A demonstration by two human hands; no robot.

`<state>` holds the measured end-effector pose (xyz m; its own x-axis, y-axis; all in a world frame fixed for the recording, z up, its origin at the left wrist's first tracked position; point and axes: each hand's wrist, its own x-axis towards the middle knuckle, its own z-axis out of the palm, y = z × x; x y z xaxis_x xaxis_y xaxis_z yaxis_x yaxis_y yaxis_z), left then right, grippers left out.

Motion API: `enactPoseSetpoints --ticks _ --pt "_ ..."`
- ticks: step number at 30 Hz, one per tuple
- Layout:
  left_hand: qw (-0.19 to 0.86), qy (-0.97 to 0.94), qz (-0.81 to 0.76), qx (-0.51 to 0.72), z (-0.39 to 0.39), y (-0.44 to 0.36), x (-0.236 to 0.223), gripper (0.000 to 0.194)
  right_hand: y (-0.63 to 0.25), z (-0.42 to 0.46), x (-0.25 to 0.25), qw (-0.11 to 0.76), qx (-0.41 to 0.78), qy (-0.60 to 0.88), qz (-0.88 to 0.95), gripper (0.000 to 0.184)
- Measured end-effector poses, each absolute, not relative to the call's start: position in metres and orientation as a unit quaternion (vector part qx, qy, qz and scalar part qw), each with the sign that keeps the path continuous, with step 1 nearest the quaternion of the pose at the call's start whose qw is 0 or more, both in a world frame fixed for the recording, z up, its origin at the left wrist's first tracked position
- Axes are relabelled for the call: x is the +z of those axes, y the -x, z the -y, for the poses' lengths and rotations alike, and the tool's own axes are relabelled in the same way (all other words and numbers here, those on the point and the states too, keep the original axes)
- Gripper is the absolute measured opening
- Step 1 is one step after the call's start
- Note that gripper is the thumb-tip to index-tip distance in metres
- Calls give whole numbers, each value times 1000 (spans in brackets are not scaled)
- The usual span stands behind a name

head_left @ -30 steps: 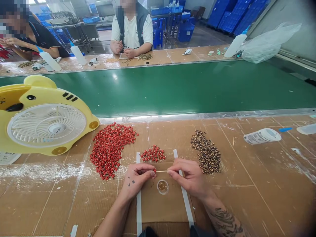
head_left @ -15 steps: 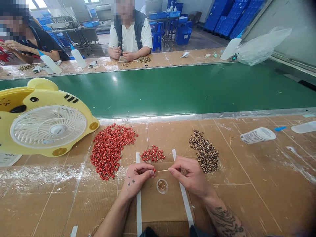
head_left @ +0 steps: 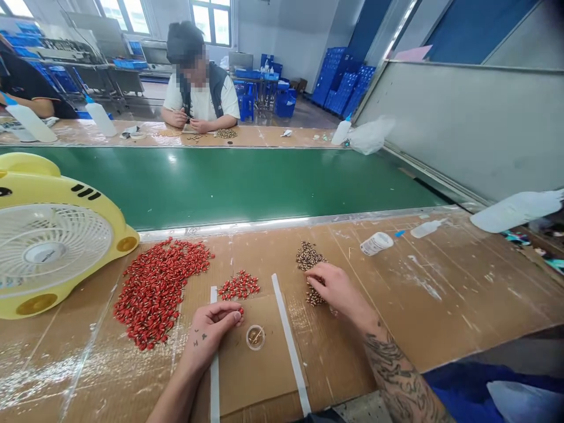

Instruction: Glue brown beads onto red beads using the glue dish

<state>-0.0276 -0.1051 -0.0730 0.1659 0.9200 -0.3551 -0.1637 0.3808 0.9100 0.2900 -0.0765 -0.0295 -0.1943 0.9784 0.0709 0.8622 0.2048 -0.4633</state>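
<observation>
My left hand (head_left: 214, 329) is closed, pinching a small red bead-like piece (head_left: 241, 310) between thumb and fingertips. Just right of it, a small clear cup (head_left: 255, 338) of amber liquid stands on a cardboard sheet (head_left: 259, 382), a thin wooden stick (head_left: 259, 333) resting in it. My right hand (head_left: 332, 288) reaches over the pile of small dark-and-gold beads (head_left: 308, 254), fingers slightly apart at the beads; whether they touch one is hidden. Behind my left hand lies a small group of red pieces (head_left: 239, 285), with a larger red pile (head_left: 154, 294) to the left.
A yellow fan (head_left: 57, 235) stands at the left. White tape strips (head_left: 288, 338) border the cardboard sheet. A white tub (head_left: 376, 243) and a squeeze bottle (head_left: 426, 228) lie at the right. Beyond the green belt (head_left: 264, 182), a person (head_left: 202, 100) works at the opposite table.
My right hand has let go of the stick, which now rests in the cup, and has moved right to the dark beads. My left hand still holds the red piece. The view has shifted.
</observation>
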Motion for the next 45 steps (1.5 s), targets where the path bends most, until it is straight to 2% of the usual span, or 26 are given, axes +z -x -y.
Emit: enactPoseSetpoints --ticks 3,8,21,28,33,35,38,45 --pt "661 -386 -499 405 106 27 -70 25 -307 69 -33 117 134 606 776 20" --pt "665 -381 -486 419 104 26 -72 25 -303 61 -40 69 114 603 786 20" --pt "660 -399 -477 420 104 24 -66 22 -288 48 -41 51 114 562 817 22" --pt "660 -404 -469 426 105 23 -64 20 -294 51 -43 97 115 567 810 21" --pt "649 -399 -470 445 106 22 -70 21 -269 69 -34 256 207 538 776 19" --pt "636 -395 -477 461 106 21 -73 21 -245 78 -33 294 265 497 772 19" --pt "600 -409 -485 488 108 21 -74 17 -203 90 -34 326 320 451 767 18" --pt "512 -507 -472 508 111 22 -68 10 -159 98 -40 361 334 435 754 11"
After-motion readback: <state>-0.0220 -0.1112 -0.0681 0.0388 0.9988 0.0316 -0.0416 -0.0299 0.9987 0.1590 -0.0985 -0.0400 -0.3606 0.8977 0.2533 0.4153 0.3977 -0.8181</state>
